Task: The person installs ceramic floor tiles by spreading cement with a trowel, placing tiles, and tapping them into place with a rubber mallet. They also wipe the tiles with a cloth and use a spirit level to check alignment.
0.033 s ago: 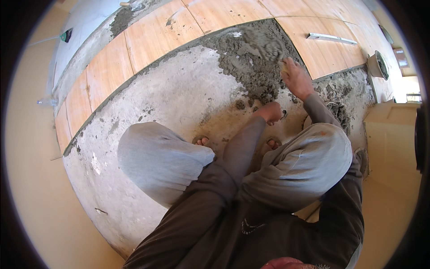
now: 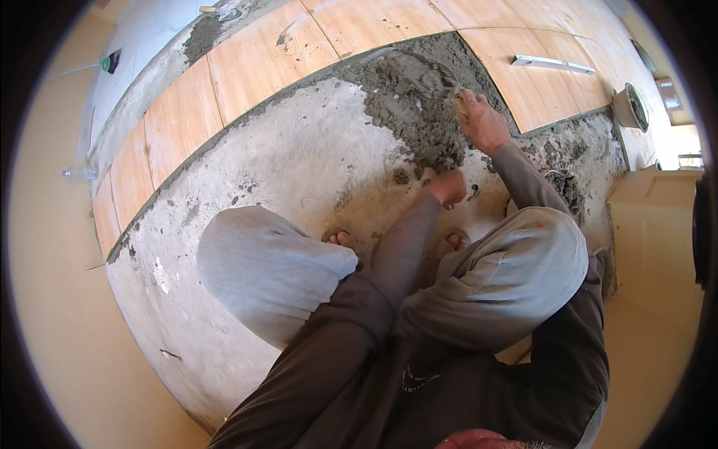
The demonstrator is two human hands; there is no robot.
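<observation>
My right hand (image 2: pixel 485 123) is closed round the handle of a trowel (image 2: pixel 422 73), whose mortar-smeared blade lies over a bed of wet grey mortar (image 2: pixel 430 135). The blade is slightly blurred. My left hand (image 2: pixel 449 188) is held low in front of my feet, just below the near edge of the mortar. Its fingers are curled closed, and anything inside them is hidden. Wood-patterned floor tiles (image 2: pixel 273 56) border the mortar on its far side, and more laid tiles (image 2: pixel 535 90) meet it on the right.
A silver spirit level (image 2: pixel 553 64) rests on the right-hand tiles. Beyond it stands a bucket (image 2: pixel 630 109). More mortar (image 2: pixel 568 191) lies right of my knee. Bare concrete floor (image 2: pixel 247 168) stretches left, with a plastic bottle (image 2: pixel 79 173) by the wall.
My right hand and the trowel have shifted a little to the left across the mortar. My left hand has barely moved.
</observation>
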